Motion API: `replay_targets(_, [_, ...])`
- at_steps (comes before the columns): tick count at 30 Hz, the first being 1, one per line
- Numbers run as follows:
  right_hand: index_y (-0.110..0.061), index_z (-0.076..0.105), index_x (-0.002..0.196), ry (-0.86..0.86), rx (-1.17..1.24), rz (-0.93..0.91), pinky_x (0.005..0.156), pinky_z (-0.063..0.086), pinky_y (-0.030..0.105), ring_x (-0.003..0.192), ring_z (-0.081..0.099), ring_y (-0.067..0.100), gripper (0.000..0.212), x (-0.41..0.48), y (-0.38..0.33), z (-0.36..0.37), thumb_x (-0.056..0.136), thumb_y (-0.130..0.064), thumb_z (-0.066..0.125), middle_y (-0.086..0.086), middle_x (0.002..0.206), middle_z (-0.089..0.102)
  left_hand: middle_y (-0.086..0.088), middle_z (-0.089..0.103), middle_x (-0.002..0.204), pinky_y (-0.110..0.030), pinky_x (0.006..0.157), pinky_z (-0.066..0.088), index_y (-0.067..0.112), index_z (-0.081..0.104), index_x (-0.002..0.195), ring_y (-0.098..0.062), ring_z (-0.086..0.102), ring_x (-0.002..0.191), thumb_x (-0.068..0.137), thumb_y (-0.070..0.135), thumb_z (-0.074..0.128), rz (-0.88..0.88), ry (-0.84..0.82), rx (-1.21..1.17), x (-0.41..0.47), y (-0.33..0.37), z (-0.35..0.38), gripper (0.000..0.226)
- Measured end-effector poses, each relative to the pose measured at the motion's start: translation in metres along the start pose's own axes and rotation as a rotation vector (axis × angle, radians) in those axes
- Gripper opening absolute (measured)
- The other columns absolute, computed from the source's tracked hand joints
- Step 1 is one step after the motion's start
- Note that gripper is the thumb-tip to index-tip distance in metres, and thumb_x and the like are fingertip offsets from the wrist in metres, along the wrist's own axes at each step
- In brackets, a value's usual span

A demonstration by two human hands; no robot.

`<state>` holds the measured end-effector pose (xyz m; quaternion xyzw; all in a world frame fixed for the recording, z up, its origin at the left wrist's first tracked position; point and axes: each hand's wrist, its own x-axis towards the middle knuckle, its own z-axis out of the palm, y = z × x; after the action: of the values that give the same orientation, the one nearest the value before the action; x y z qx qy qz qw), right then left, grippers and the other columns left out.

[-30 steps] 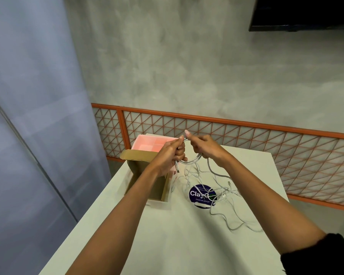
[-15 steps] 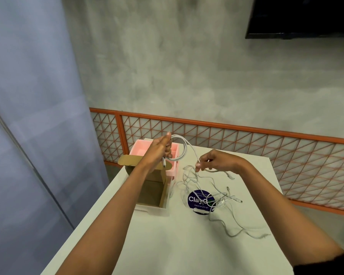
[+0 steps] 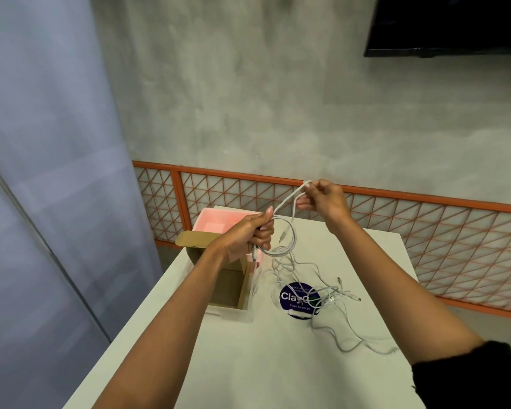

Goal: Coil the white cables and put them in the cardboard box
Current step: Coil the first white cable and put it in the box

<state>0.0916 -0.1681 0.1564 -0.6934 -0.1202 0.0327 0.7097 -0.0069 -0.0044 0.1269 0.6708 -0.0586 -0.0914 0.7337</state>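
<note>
sleeve [image 3: 478, 376]: black, on the right arm, nearest the camera
table [image 3: 248, 373]: white top, both forearms stretched out over it
loose cables [image 3: 337, 329]: white tangle lying on the table right of centre, one strand trailing toward the near right, plug ends showing
sticker [image 3: 292, 299]: round, dark blue with white lettering, flat on the table, partly under the tangle
cardboard box [image 3: 227, 290]: open top, at the table's left edge, just left of the sticker, one flap standing up at its far side
left hand [image 3: 248, 236]: fist gripping a coiled loop of white cable [image 3: 292, 240], above the box's far right corner; a plug end hangs below the fist
right hand [image 3: 322, 199]: raised higher and further right, fingers pinching a bend of the same cable; two strands run tight from it down to the left hand
pink tray [image 3: 216, 222]: foam, behind the box at the table's far end
railing [image 3: 396, 219]: orange lattice along the grey wall
screen [image 3: 455, 25]: dark panel, top right on the wall
</note>
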Motion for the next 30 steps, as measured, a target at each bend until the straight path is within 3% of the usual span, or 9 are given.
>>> replay_targets(3, [-0.003,0.057,0.076,-0.014,0.104,0.066,0.05,0.056,0.018,0.042,0.062,0.008,0.023,0.001,-0.006,0.006,0.097,-0.006,0.048,0.003,0.05,0.063,0.004,0.019,0.055,-0.022,0.054,0.034,0.017,0.033,0.064,-0.008,0.019,0.044,0.101,0.036,0.033,0.005,0.002,0.003,0.0,0.002,0.001,0.042])
replay_targets(9, [0.005,0.053,0.074,-0.039,0.215,0.38,0.042,0.052,0.018,0.035,0.06,0.01,0.02,-0.003,-0.005,0.011,0.094,0.0,0.051,0.005,0.04,0.06,0.008,0.023,0.051,-0.022,0.055,0.033,0.017,0.033,0.064,-0.007,0.02,0.043,0.102,0.035,0.031,0.026,0.036,0.015,0.004,0.005,0.003,0.042])
replay_targets(13, [-0.006,0.058,0.075,-0.229,-0.075,0.526,0.044,0.052,0.02,0.049,0.061,0.009,0.022,-0.011,0.0,0.013,0.094,-0.016,0.056,0.003,0.054,0.065,0.009,0.025,0.051,-0.021,0.053,0.034,0.017,0.034,0.066,-0.006,0.022,0.043,0.102,0.036,0.034,0.039,0.103,0.027,0.007,0.002,0.003,0.04])
replay_targets(15, [-0.013,0.059,0.077,-0.365,-0.275,0.511,0.054,0.046,0.021,0.064,0.058,0.009,0.026,-0.016,0.001,0.013,0.098,-0.024,0.049,0.001,0.07,0.067,0.009,0.026,0.053,-0.022,0.055,0.035,0.018,0.034,0.066,-0.007,0.024,0.046,0.101,0.037,0.035,0.051,0.163,0.069,0.008,0.0,0.0,0.04])
replay_targets(18, [-0.016,0.056,0.081,-0.493,-0.32,0.454,0.064,0.039,0.025,0.072,0.057,0.011,0.036,-0.025,-0.001,0.014,0.103,-0.032,0.032,0.003,0.084,0.067,0.007,0.027,0.056,-0.025,0.059,0.036,0.018,0.036,0.067,-0.008,0.028,0.049,0.1,0.039,0.035,0.077,0.25,0.149,0.009,-0.003,-0.004,0.04])
replay_targets(24, [-0.019,0.053,0.071,-0.709,-0.278,0.44,0.075,0.037,0.03,0.078,0.05,0.014,0.06,-0.027,0.004,0.013,0.092,-0.065,0.022,0.001,0.081,0.059,0.005,0.029,0.055,-0.021,0.053,0.035,0.018,0.04,0.066,-0.007,0.03,0.048,0.101,0.04,0.035,0.088,0.37,0.153,0.009,-0.008,0.0,0.041])
replay_targets(26, [-0.016,0.056,0.08,-0.74,-0.28,0.402,0.08,0.042,0.031,0.078,0.052,0.013,0.048,-0.027,0.006,0.012,0.095,-0.056,0.033,0.001,0.083,0.059,0.006,0.029,0.055,-0.02,0.051,0.034,0.018,0.04,0.066,-0.007,0.03,0.047,0.101,0.04,0.036,0.083,0.389,0.132,0.01,-0.01,0.0,0.041])
replay_targets(28, [-0.01,0.061,0.094,-0.736,-0.297,0.346,0.08,0.047,0.03,0.08,0.057,0.014,0.026,-0.026,0.007,0.009,0.097,-0.033,0.048,0.003,0.087,0.062,0.007,0.029,0.053,-0.022,0.052,0.031,0.019,0.04,0.066,-0.008,0.029,0.048,0.1,0.041,0.037,0.076,0.396,0.113,0.011,-0.01,-0.002,0.041])
replay_targets(30, [-0.004,0.067,0.096,-0.641,-0.474,0.235,0.077,0.051,0.029,0.078,0.062,0.016,0.023,-0.025,0.006,0.009,0.092,-0.025,0.06,0.006,0.086,0.067,0.009,0.031,0.051,-0.024,0.054,0.03,0.019,0.041,0.065,-0.008,0.029,0.049,0.101,0.04,0.037,0.069,0.435,0.134,0.011,-0.01,-0.002,0.041])
